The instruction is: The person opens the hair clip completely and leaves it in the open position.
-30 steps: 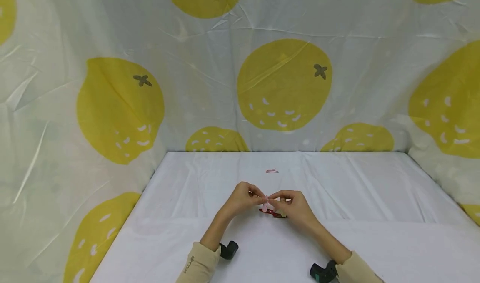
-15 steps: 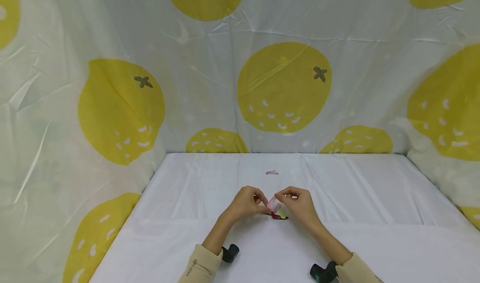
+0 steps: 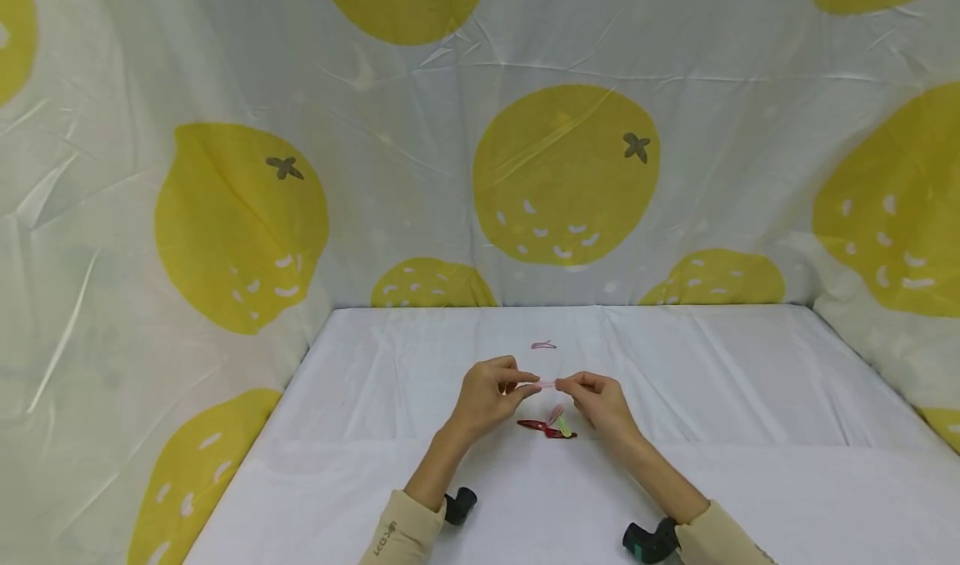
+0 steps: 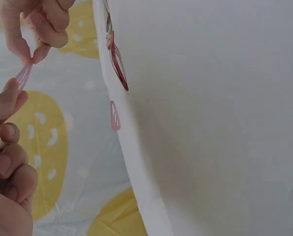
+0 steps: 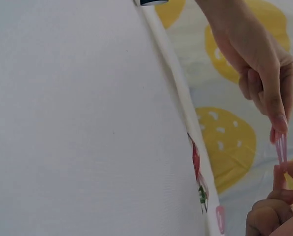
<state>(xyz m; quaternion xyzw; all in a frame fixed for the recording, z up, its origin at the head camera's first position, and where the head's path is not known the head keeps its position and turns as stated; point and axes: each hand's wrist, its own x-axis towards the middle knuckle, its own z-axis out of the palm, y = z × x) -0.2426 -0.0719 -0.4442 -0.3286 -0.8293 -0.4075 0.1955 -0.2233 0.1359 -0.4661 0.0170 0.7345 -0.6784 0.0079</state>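
Observation:
Between the two hands, a pink snap hair clip (image 3: 545, 384) is stretched level above the table. The left hand (image 3: 483, 394) pinches one end of it between thumb and fingers. At the other end the right hand (image 3: 606, 405) pinches it the same way. Both wrist views show the fingertips close together on this pink clip (image 5: 281, 147). Just below the hands lie red snap clips (image 3: 532, 425), with a green clip (image 3: 564, 426) and another pink clip (image 3: 555, 415) against them.
A further pinkish clip (image 3: 543, 345) lies farther back on the white-covered table (image 3: 390, 365). A lemon-print curtain (image 3: 420, 173) hangs behind and at both sides. Black wrist-worn devices (image 3: 460, 507) sit at both sleeves.
The hands have lifted slightly and moved apart, turning the pink clip from upright through a slant to level. The clips on the table beneath now show more fully.

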